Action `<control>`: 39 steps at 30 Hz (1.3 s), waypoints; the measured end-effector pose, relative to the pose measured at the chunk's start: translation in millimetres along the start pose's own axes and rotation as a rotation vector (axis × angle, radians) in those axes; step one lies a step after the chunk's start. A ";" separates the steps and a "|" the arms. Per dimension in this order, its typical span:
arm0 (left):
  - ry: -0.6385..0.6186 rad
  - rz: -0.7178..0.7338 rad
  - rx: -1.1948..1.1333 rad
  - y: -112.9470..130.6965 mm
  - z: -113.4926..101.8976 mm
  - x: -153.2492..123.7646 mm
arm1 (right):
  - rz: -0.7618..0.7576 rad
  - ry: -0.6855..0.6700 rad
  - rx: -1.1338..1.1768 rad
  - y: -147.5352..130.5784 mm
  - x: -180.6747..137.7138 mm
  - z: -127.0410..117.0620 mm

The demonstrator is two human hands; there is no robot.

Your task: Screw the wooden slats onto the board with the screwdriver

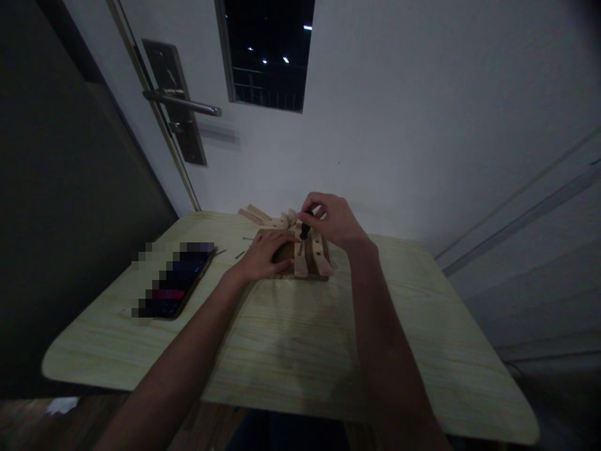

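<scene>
My right hand (335,220) is closed around the black handle of a screwdriver (305,229), held nearly upright. The screwdriver's shaft points down at a pale wooden strip (301,268) lying across a brown wooden board (283,252). My left hand (263,257) lies over the left part of the board with its fingers stretched out. Its fingertips and thumb come close to the pale strip's left side; whether they press on it I cannot tell. A second pale strip (322,262) with dark holes lies just to the right on the board.
Loose pale wooden pieces (267,219) lie behind the board, against the white door. Small screws or nails (240,255) are to the left of my left hand. A phone (185,282) lies on the light wooden table (282,338). A metal door handle (188,105) juts out at upper left.
</scene>
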State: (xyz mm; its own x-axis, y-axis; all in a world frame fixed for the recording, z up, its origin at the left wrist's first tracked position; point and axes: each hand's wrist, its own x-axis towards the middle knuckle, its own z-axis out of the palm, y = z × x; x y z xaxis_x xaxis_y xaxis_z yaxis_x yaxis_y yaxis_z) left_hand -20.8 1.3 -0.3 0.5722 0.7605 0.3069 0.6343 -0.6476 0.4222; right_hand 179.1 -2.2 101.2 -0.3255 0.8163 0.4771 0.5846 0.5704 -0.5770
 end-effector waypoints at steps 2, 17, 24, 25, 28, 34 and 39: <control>-0.002 0.003 -0.002 -0.2 -0.1 -0.2 | -0.026 -0.054 0.018 0.3 0.6 0.2; 0.008 0.015 0.003 -2.8 1.4 -0.4 | 0.060 -0.176 -0.014 1.6 -0.8 -4.1; 0.009 0.010 0.014 -2.0 0.5 -0.7 | 0.008 -0.130 0.022 -0.3 -2.4 -6.1; 0.007 0.008 0.012 -1.7 0.4 -0.7 | 0.015 -0.130 0.023 -0.9 -2.5 -6.2; 0.002 0.000 0.007 -1.1 0.2 -0.6 | 0.040 -0.126 0.002 -1.8 -1.7 -5.2; 0.006 0.010 0.006 -1.0 -0.3 -0.4 | 0.042 -0.069 -0.036 4.8 1.6 -0.5; 0.006 0.015 0.012 -1.5 0.3 0.0 | 0.021 -0.073 -0.070 11.5 1.9 2.8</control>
State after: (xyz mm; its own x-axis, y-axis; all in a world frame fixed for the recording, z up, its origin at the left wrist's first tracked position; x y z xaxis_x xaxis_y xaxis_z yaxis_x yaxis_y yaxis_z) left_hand -21.5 2.3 -1.2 0.5787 0.7510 0.3179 0.6321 -0.6594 0.4070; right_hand 183.2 6.1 93.6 -0.3642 0.8340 0.4145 0.6419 0.5472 -0.5372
